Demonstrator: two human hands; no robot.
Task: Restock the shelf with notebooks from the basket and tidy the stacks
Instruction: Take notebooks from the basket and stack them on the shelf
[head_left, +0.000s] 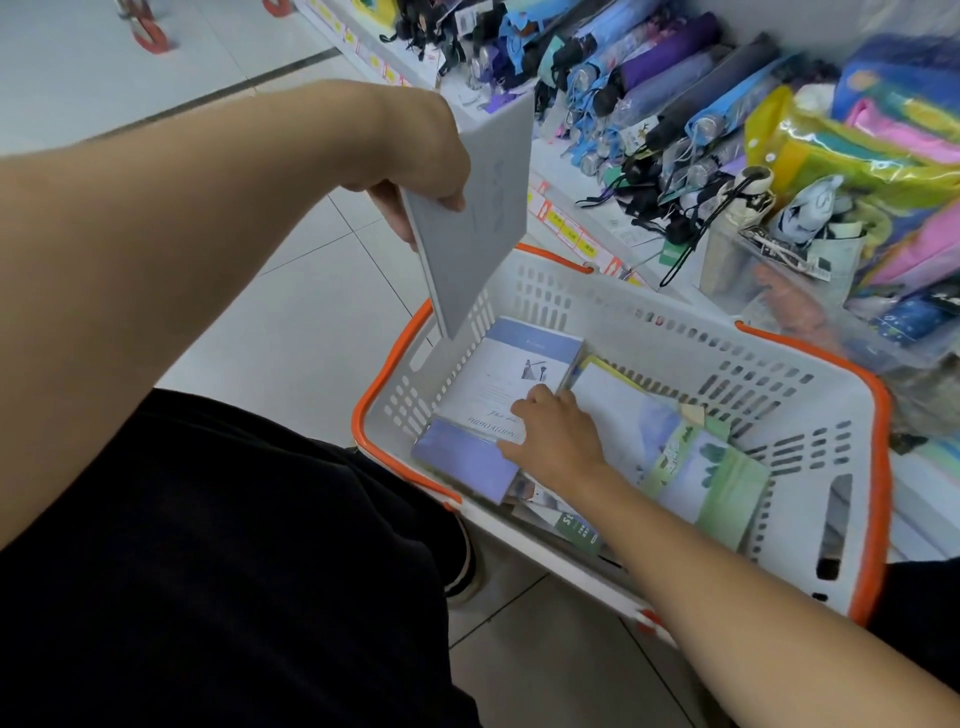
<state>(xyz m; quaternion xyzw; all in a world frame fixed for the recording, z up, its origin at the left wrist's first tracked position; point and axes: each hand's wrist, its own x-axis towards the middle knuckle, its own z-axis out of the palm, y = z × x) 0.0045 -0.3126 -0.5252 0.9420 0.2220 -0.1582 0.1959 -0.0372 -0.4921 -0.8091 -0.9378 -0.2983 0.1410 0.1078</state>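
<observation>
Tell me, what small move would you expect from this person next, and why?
Probably the right hand closes on the white notebook in the basket and lifts it. Its fingers already lie on that cover, not yet curled round it, while the left hand grips a grey notebook above the basket, so another would join it.

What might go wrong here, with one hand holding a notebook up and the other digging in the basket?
The left hand grips the grey notebook only by its top corner, so it may slip and drop into the basket. The right hand reaches between the white photo-album notebook and the loose ones beside it, so pulling one out could drag or bend the others. Umbrellas crowd the shelf nearby; a raised elbow might knock some off.
</observation>
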